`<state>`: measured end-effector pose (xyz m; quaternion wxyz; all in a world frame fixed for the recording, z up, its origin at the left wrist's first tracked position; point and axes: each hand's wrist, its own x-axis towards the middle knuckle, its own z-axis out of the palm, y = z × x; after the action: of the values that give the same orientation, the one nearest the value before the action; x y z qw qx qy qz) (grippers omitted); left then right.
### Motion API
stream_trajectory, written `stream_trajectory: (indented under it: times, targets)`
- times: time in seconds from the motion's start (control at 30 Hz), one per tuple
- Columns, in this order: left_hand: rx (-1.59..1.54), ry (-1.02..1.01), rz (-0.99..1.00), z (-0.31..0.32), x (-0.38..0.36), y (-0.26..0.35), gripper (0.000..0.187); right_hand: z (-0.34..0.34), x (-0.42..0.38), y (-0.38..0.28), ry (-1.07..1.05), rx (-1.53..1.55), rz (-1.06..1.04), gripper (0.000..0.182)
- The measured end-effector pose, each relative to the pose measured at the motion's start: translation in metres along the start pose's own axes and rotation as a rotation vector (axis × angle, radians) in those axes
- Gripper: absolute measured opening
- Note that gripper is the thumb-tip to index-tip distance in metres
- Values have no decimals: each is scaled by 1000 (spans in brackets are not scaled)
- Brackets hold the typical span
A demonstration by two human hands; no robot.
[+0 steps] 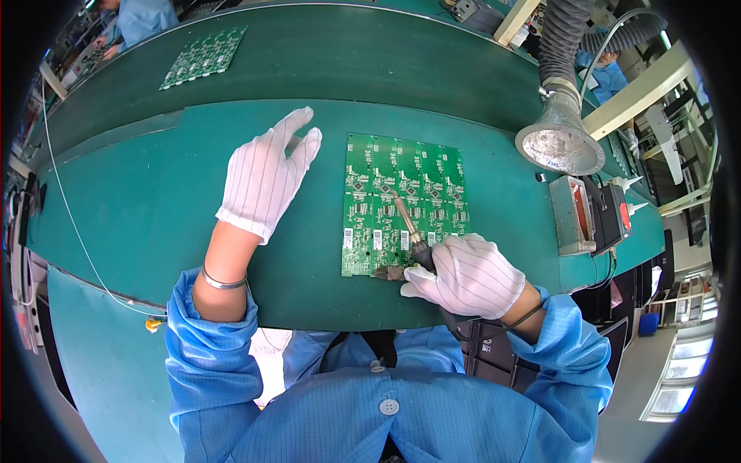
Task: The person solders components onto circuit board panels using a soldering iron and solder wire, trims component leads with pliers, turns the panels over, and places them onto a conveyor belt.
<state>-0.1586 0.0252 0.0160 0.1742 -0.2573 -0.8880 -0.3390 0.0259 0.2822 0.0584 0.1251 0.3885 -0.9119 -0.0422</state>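
Observation:
A green circuit board panel (359,166) lies flat on the green mat, with rows of chips and white labels. My right hand (471,278), in a white striped glove, is closed around the dark handle of a soldering iron (411,224). The iron's metal tip points up and left over the middle of the panel; whether it touches cannot be told. A small brownish piece (390,273) sits at the panel's lower edge beside my right hand. My left hand (270,174), gloved too, is raised left of the panel with fingers apart, holding nothing.
A metal fume funnel (562,139) on a flexible hose hangs at the upper right. Below it stands a metal-sided box (573,216) beside a dark unit. Another board panel (204,58) lies at the back left. People in blue are at the far left and far right.

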Motion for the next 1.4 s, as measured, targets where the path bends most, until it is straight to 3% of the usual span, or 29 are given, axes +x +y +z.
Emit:
stream_trajectory:
  times: [0.17,0.37,0.47,0.57,0.67,0.73,0.8,0.93,1.03,1.07,1.1,1.17,1.2,1.4]
  targets:
    - [-32,75,15,4,1,-7,47,-7,10,0,44,-7,91,23]
    - [-116,90,-151,-4,5,4,54,4,33,-15,44,147,164,35]
    - [-246,-77,-304,-19,6,15,48,6,34,-17,29,91,104,36]
    - [-220,-136,-222,-21,6,12,38,8,31,-15,40,22,25,31]
    - [57,-36,165,-9,5,-9,31,12,22,-9,76,83,65,28]
    - [-18,39,313,-5,2,-12,30,-1,11,0,157,46,76,24]
    - [-59,102,407,-1,-6,-20,35,-3,-24,10,232,-161,285,37]
    - [-411,-315,-220,-38,-24,-1,47,-9,-99,27,234,-278,649,54]
    - [-355,-321,-92,-36,-24,4,46,0,-107,25,427,-47,809,67]
    - [-562,-340,-240,-35,-27,9,34,5,-103,21,519,72,868,73]
    - [-515,-305,-68,-30,-27,5,29,11,-91,14,597,205,979,87]
    - [-417,-228,272,-17,-31,-9,20,14,-56,7,759,356,937,93]
    - [-387,-260,299,-21,-31,-9,13,23,-48,8,812,425,836,95]
    - [-354,-410,308,-29,-33,-4,19,47,-22,12,781,666,677,47]
